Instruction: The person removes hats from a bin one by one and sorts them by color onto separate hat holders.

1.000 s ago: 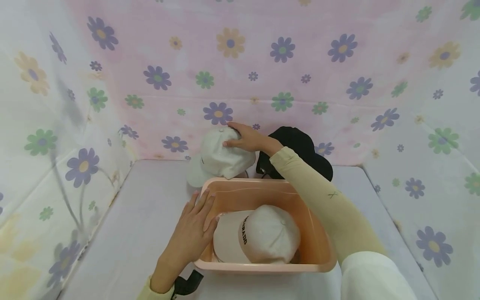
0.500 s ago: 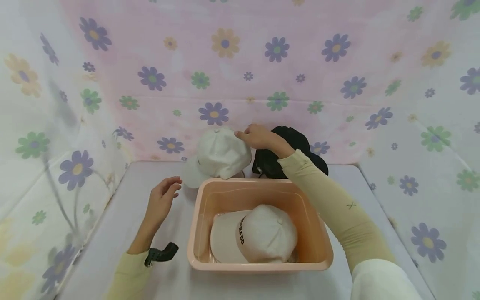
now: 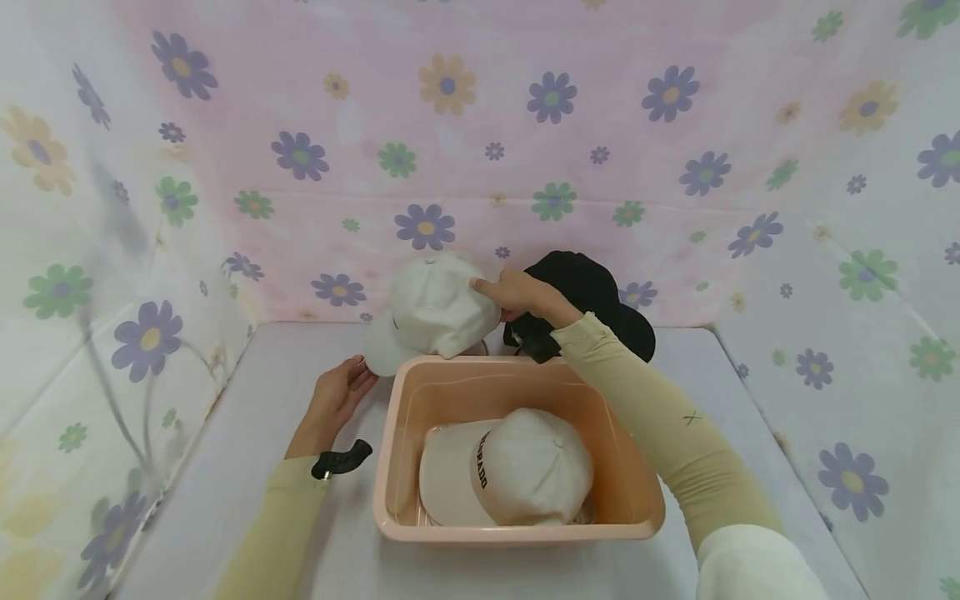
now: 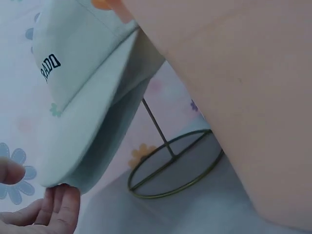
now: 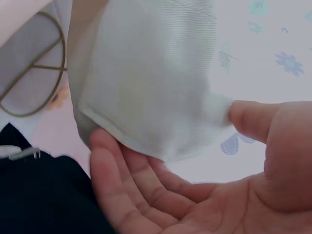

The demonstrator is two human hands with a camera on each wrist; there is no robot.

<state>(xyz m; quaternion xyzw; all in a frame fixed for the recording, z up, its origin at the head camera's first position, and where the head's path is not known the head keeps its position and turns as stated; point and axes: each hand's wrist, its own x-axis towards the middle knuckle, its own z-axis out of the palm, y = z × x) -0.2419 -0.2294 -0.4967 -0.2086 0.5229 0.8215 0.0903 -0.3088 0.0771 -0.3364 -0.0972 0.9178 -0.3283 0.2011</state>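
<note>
A white baseball cap [image 3: 442,304] with dark lettering sits behind the bin, brim to the left. In the left wrist view, a metal wire stand [image 4: 168,148] shows beneath it. My left hand [image 3: 341,398] touches the tip of the brim [image 4: 85,131] from below with its fingertips; its thumb stays apart. At the other side of this cap, my right hand [image 3: 521,293] holds its edge, fingers at the lower rim and thumb against the crown. A second off-white cap [image 3: 536,467] with dark lettering lies in the peach plastic bin [image 3: 517,535].
A black cap [image 3: 581,283] stands right behind my right hand, partly hidden by the forearm. Flower-printed cloth walls [image 3: 480,100] enclose the white tabletop [image 3: 300,350] at the back and sides. The bin's rear rim is close to the white cap.
My left hand has come off the bin's rim and gone left, then to the brim tip. My right hand has slid from the crown's top to the cap's right edge.
</note>
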